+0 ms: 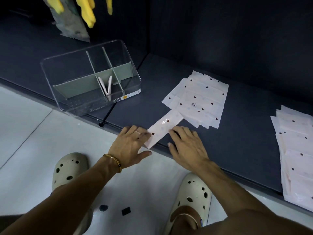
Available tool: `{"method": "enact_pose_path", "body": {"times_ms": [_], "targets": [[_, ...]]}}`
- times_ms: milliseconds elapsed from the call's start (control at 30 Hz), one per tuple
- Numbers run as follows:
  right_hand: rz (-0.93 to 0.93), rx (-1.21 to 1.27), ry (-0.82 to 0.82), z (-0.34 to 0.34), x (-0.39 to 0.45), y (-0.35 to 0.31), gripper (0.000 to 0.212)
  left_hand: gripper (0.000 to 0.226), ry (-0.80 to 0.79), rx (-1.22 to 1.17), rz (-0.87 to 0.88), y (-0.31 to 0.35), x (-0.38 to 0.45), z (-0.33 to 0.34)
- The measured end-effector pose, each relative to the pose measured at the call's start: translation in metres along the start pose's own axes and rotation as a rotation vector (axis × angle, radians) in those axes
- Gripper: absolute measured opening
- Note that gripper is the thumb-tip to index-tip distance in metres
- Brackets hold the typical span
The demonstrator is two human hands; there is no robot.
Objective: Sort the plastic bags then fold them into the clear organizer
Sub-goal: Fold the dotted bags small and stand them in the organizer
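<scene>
From my head camera I look down at a dark shelf (211, 150) that runs from upper left to lower right, with the pale floor (33, 133) before it.

A long folded bag (163, 128), pale with dark dots, lies on the shelf near its front edge. Its near end reaches just over this edge. My left hand (130, 148) rests flat on the left side of this end, fingers spread and open, the fingertips touching the bag; it grips nothing. My right hand (188, 146) is also open and flat, palm down, and it presses on the shelf just beside the right side of the strip, the fingertips at the bag's long edge. So the bag lies between my two hands.

The far end of the strip touches a pile (199, 100) of flat bags, fanned out on the shelf behind my right hand. A second pile (294, 155) lies well apart at the right border of the view, partly cut off.

The organizer (89, 77) stands on the shelf to the left, beyond my left hand, with its near corner out over the shelf edge. It has grey dividers, and one middle compartment holds a folded white piece (106, 86) standing upright. The other compartments look empty.

Between the organizer and the first pile the shelf is bare.
</scene>
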State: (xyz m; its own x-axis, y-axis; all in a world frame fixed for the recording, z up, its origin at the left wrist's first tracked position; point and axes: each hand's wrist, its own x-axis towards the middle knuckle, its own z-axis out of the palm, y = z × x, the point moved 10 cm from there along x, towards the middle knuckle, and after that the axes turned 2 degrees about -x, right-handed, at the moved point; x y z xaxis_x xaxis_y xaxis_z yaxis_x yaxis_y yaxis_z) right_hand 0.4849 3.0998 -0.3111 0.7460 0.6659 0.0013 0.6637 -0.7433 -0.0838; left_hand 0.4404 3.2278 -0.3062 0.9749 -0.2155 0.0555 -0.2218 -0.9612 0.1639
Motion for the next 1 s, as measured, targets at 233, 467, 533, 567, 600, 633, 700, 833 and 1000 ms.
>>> {"method": "enact_pose_path", "body": {"times_ms": [233,467,533,567,600,633,700,833,1000], "targets": [[-0.040,0.038,0.061,-0.011,0.010,-0.012,0.035,0.023,0.022,-0.167,0.000,0.007,0.008,-0.015],[0.273,0.732,0.072,0.001,0.025,0.015,0.013,0.025,0.014,-0.661,-0.303,-0.007,0.024,-0.016],[0.367,0.874,0.010,0.009,0.025,0.026,0.014,0.022,0.007,-0.767,-0.390,-0.011,0.029,-0.011],[0.400,0.913,-0.021,0.013,0.026,0.029,0.015,0.022,-0.009,-0.752,-0.423,-0.013,0.030,-0.006],[0.436,0.938,-0.036,0.015,0.026,0.031,0.016,0.020,-0.015,-0.726,-0.462,-0.015,0.032,-0.002],[0.480,0.955,-0.034,0.018,0.027,0.033,0.015,0.017,-0.015,-0.704,-0.505,-0.019,0.033,0.002],[0.581,0.972,-0.008,0.021,0.026,0.039,0.014,0.024,-0.015,-0.668,-0.595,-0.025,0.035,0.009],[0.735,0.986,-0.017,0.029,0.026,0.045,0.014,0.026,-0.007,-0.662,-0.740,-0.034,0.040,0.018],[0.735,0.905,-0.089,0.030,0.036,0.047,0.016,0.023,-0.022,-0.448,-0.743,-0.040,0.042,0.018]]}}
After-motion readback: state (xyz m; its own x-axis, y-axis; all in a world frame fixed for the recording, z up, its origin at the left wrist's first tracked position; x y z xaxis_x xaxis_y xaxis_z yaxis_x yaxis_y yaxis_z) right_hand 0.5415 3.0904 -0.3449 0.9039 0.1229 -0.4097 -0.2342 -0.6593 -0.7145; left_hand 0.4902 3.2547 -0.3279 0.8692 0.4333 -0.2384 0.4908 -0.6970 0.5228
